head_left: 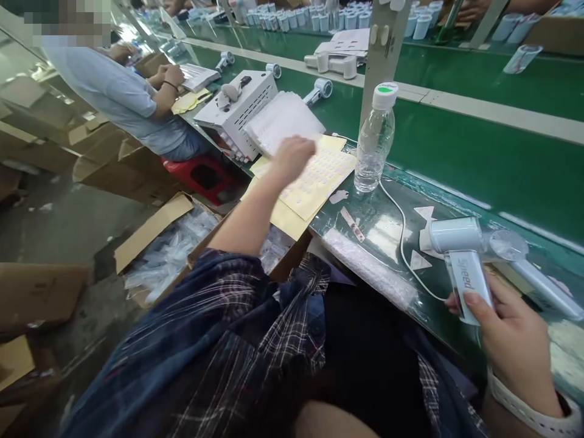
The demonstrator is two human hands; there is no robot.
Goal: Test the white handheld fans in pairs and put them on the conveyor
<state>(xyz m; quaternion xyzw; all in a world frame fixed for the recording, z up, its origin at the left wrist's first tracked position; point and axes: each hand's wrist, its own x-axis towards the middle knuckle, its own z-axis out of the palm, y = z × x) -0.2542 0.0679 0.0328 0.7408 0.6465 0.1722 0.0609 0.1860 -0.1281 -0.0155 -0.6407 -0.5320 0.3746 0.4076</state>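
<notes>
Currently logged, as I see it through the head camera:

Right hand (515, 340): fingers clamped on the handle of a white fan (460, 261), thumb on the face printed with lettering. The fan is held just above the near edge of the bench (479, 164), at the right. A white cord (401, 237) runs from its base back toward the bottle.

Left hand (292, 157): stretched out to the left, resting over the sticker sheet (319, 176); blurred, so I cannot tell whether its fingers are apart or together.

Sticker sheet: yellow backing with rows of pale labels, lying on the bench edge, just left of the bottle.

Bottle (375, 143): clear plastic, white cap, upright, beside a white post.

Second fan (529, 267): lying on the bench, just right of the held one.

Bubble wrap roll (369, 267): along the near bench edge, between my hands.

White box (237, 109): beyond the sheet, with a stack of white sheets (283, 118) leaning on it.

Carton (164, 249): on the floor at left, open, filled with clear bags.

Co-worker (118, 97): seated on a red stool (201, 176), far left, arms on the bench.
</notes>
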